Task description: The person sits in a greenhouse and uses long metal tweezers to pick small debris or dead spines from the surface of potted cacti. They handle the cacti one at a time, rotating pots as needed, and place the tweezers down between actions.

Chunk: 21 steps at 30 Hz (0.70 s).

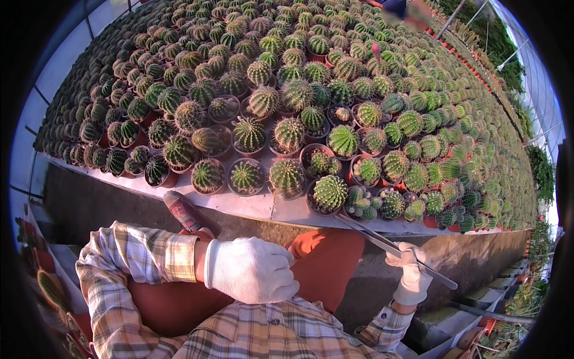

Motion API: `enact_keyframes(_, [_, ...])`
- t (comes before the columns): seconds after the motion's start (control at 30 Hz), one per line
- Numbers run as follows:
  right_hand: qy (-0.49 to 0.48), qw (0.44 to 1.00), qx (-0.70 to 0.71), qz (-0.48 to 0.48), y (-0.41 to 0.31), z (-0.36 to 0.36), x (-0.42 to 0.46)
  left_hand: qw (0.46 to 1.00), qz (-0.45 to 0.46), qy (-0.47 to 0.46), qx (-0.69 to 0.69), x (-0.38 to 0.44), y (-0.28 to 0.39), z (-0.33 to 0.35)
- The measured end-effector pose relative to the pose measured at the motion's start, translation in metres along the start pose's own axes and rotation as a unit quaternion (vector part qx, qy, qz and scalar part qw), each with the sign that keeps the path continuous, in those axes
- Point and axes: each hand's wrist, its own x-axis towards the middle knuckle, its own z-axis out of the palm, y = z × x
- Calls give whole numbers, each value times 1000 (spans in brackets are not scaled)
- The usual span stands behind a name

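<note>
My left hand point(251, 270), in a white knit glove, is curled into a fist above my lap; its palm side is hidden and no object shows in it. On the right, my right hand point(410, 269), gloved too, grips long metal tweezers point(383, 242). They point up and left, their tips close to the lower edge of a pot with a round ribbed cactus point(330, 193) at the front of the bench. Beside that pot stand a larger spiny cactus point(287, 178) and a pot of clustered small cacti point(361, 202).
Dense rows of potted cacti cover the pale bench point(251, 204). A shoe point(181, 211) rests under its front edge. More potted plants stand at the lower left, with concrete blocks point(480, 294) and plants at the lower right. Part of another person point(394, 9) shows at the top.
</note>
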Motion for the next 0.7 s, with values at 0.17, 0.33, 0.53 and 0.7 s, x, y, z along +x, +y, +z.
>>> enact_keyframes(0.17, [55, 997, 46, -24, 5, 38, -11, 999, -1, -28, 26, -2, 3, 5])
enact_keyframes(0.33, [17, 996, -56, -66, 5, 61, -7, 999, -13, -31, 36, 0, 8, 3])
enact_keyframes(0.53, [10, 998, -14, -67, 13, 71, -16, 998, -19, -33, 46, 0, 9, 2])
enact_keyframes(0.7, [32, 994, -29, -99, 12, 71, -21, 997, -16, -49, 60, 3, 9, 0])
